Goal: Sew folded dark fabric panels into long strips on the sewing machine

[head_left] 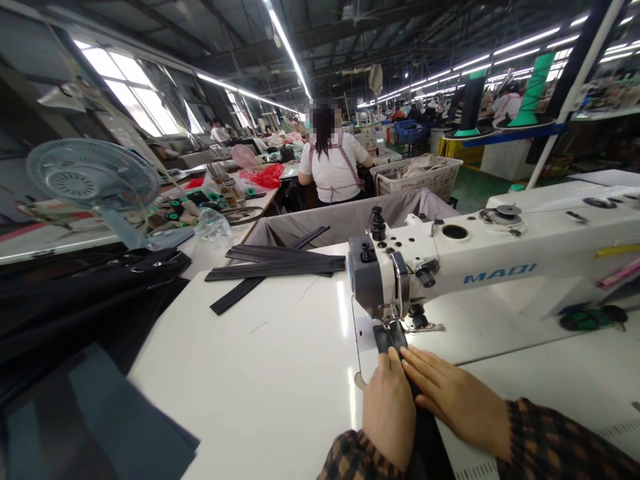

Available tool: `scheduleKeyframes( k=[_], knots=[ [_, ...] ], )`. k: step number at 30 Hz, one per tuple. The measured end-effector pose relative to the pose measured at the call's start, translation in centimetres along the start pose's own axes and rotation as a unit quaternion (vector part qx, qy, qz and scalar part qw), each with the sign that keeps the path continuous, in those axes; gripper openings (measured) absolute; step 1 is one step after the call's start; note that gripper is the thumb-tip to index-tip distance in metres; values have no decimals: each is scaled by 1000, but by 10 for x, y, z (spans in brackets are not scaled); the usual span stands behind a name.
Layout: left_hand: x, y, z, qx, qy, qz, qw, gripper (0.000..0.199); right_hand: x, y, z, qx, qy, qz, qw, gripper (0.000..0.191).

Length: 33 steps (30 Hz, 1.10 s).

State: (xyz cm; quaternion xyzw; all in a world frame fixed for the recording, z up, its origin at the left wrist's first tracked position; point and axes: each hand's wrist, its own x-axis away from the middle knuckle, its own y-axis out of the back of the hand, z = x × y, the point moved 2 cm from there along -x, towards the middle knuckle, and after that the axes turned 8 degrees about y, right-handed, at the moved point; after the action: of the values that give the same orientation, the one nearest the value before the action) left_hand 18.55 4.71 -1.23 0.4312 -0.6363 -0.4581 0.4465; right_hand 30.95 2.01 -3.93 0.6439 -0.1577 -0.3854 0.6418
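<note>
A white sewing machine [500, 267] stands on the right of the white table. Under its needle and presser foot lies the end of a black fabric strip [399, 335], which runs back toward the front edge. My left hand [390, 407] presses on the strip just in front of the needle, its fingers closed together on the fabric. Beside it my right hand [453, 393] lies flat, fingers stretched out, its fingertips on the strip's right edge. Several black strips [280, 263] are piled loosely across the table's far side, left of the machine head.
Dark fabric [90, 293] and blue-grey pieces [105, 413] lie at the left. Behind them stands a fan [90, 177]. A person [333, 157] sits ahead with their back turned, beside a white basket [420, 177]. Thread cones [535, 90] stand at the upper right.
</note>
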Motion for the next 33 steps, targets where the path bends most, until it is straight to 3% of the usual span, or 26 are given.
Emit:
scheduleKeyframes(
  k=[8,15,24,26,29,31,33],
  knots=[
    [-7,8,-3,8,16,5,1000,40,-3,-3,1,16,-21,9,1000,42],
    [14,0,1,13,-1,30,999,47,4,-6,8,31,-10,3,999,46],
    [-4,12,-2,2,20,2,1000,44,-9,-9,5,3,-55,-23,998,42],
    [13,8,2,44,30,-12,999,42,2,-9,21,15,-82,-46,995,41],
    [62,-11,11,158,54,-17,986,40,37,-14,64,6,-101,-97,990,47],
    [104,-30,17,233,92,-12,968,40,67,-23,95,-18,-117,-135,984,55],
    [142,-47,21,320,143,-6,936,36,97,-33,122,-47,-177,-166,969,60]
  ],
)
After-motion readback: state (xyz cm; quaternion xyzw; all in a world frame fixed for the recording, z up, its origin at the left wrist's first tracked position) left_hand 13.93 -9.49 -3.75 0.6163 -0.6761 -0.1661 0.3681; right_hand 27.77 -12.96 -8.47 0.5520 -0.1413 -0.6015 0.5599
